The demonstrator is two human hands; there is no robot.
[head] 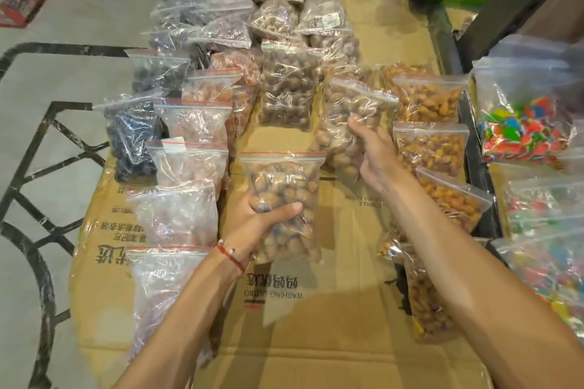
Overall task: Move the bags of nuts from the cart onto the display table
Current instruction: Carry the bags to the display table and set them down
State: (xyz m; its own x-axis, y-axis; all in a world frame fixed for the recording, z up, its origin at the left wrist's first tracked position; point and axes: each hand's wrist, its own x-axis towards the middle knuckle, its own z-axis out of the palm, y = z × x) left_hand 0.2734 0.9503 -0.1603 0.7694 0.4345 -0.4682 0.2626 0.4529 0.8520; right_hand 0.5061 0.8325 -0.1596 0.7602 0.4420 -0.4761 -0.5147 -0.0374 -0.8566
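Over the flattened brown cardboard (316,341) of the display table, the left hand (252,221) grips one clear zip bag of brown nuts (284,199) while the right hand (373,151) grasps a second clear nut bag (350,114)

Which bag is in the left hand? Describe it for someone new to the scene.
On the cardboard-covered table, the left hand, red bracelet at its wrist, grips a zip bag of brown nuts. It stands alone in the bare central gap, nearer than the tilted bag in the right hand.
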